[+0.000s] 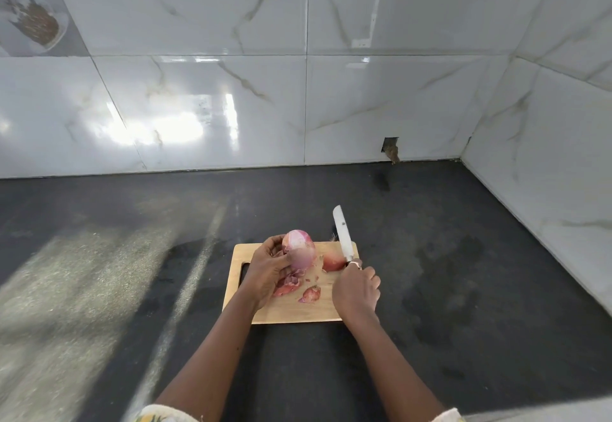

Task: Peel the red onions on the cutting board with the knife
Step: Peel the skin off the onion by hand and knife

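A wooden cutting board (298, 309) lies on the dark counter. My left hand (265, 272) holds a partly peeled red onion (299, 249) just above the board's far left part, pale flesh showing. My right hand (356, 290) grips the handle of a knife (342, 234), whose blade points up and away over the board's far right corner. A second red onion (332, 262) rests on the board between the held onion and the knife. Loose red peels (310, 294) lie on the board below the held onion.
The dark counter (463, 272) runs back to white marble-look wall tiles (231, 107), with a side wall (546, 173) at the right. A small hole (390, 149) shows in the tiles at the counter's back.
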The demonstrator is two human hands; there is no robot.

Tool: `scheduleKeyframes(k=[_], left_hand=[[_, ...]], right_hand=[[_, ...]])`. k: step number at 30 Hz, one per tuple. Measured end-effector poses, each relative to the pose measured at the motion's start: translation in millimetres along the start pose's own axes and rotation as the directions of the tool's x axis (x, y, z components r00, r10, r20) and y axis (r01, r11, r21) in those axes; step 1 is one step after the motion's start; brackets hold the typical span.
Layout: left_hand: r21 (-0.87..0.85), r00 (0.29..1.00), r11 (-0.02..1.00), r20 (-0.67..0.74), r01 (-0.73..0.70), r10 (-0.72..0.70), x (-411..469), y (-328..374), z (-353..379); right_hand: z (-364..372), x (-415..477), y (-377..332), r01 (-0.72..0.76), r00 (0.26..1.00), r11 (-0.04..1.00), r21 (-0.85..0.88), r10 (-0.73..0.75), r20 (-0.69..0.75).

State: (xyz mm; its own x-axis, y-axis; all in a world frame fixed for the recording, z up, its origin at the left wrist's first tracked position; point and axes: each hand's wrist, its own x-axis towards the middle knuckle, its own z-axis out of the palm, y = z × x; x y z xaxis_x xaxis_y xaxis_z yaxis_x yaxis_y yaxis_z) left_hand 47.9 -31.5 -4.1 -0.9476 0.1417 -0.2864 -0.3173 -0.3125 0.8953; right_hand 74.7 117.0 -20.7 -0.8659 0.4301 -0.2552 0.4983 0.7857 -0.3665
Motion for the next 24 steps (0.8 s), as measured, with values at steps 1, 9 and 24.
scheduleKeyframes(k=[1,9,24], left_hand=[[0.015,1.000,1.000,0.015,-0.012,0.012,-0.5,-0.2,-0.1],[0.318,0.969,0.916,0.086,-0.245,0.229,-1.1,-2.5,-0.7],[0.759,0.811,0.373,0.332,-0.533,0.482,1.0,-6.4,-7.8]], right_hand=[[0.1,-1.0,-1.3,0.001,1.000,1.000,0.003,-0.001,0.022],[-29.9,2.6,-8.4,0.026,0.993,0.999,-0.030,-0.023,0.116],[-25.5,9.0,-17.2,0.127,0.740,0.435,0.891,-0.640,0.206]])
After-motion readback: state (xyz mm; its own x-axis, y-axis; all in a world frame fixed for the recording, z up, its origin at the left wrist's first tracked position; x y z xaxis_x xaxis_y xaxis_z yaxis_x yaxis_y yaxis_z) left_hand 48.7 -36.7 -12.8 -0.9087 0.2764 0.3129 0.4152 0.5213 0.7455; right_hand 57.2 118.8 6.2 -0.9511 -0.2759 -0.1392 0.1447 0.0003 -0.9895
